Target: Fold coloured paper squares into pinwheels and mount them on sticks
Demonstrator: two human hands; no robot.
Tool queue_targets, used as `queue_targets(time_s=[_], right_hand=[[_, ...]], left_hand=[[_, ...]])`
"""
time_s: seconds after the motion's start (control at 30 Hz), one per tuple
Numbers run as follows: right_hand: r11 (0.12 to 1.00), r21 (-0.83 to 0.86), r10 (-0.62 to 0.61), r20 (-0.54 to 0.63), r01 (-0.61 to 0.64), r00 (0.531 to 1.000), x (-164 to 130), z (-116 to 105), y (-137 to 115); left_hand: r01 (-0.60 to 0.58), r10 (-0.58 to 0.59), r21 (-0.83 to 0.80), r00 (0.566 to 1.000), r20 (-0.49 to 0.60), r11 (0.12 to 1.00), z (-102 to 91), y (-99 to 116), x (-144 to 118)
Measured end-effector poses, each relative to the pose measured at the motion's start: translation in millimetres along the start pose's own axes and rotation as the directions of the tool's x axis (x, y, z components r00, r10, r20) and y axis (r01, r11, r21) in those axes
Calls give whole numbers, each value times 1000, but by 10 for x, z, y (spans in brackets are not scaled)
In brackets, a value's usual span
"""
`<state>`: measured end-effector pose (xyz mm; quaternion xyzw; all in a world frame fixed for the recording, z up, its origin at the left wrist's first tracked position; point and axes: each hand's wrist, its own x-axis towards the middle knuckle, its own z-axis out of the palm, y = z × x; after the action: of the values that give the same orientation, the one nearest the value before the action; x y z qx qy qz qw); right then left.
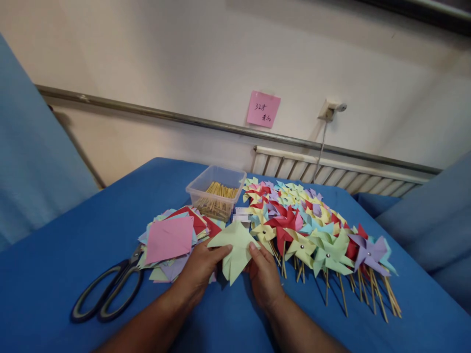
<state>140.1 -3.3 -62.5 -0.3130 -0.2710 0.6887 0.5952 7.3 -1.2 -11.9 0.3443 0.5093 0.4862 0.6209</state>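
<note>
Both hands hold one pale green sheet (235, 250) between them, just above the blue table (73, 245). The left hand (198, 274) pinches the sheet's left edge, thumb on top and fingers under; the right hand (263, 274) grips its right edge the same way, thumb pressed on the paper. The sheet is cut or folded into pointed flaps, and its lower points hang down between the two hands. Just left of the left hand, and partly behind it, lies a loose stack (176, 240) of coloured paper squares with a pink one on top. Further left of that hand, scissors (108, 291) with dark handles lie flat on the table, blades tucked under the stack. Beyond the hands, past the top of the sheet, stands a clear tub (217, 189) holding thin wooden sticks (217, 198). To the right of the right hand spreads a large heap of finished pinwheels (316, 235) in red, yellow, green, purple and blue, each pinned to a stick, the sticks pointing toward the near edge of the table. On the wall beyond, a pink note (263, 109) is stuck above a rail
</note>
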Motion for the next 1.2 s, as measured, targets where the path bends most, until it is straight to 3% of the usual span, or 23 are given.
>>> queue_targets(time_s=[0.3, 0.5, 0.6, 0.7, 0.87, 1.0, 1.2], right_hand=[[991, -122, -39, 77, 48, 996, 27, -82, 34], [924, -319, -181, 128, 213, 975, -72, -9, -7], [868, -370, -297, 148, 332, 943, -134, 9, 13], [773, -469, -354, 243, 428, 903, -183, 9, 20], [619, -610, -293, 405, 495, 866, -209, 19, -24], [636, -648, -296, 297, 420, 908, -168, 19, -47], [776, -585, -252, 54, 235, 966, -74, -7, -7]], left_hand=[[-74, 74, -8, 997, -8, 997, -27, 44, 7], [-49, 45, -56, 996, -72, 997, -29, 89, -16], [-38, 34, -50, 997, -71, 998, -39, 85, -5], [-38, 35, -50, 997, -67, 998, -46, 71, 3], [-34, 33, -17, 999, -27, 999, -54, 35, -2], [-70, 70, -3, 997, -20, 998, -31, -8, 0], [-56, 56, 2, 998, -8, 998, 11, -62, -12]])
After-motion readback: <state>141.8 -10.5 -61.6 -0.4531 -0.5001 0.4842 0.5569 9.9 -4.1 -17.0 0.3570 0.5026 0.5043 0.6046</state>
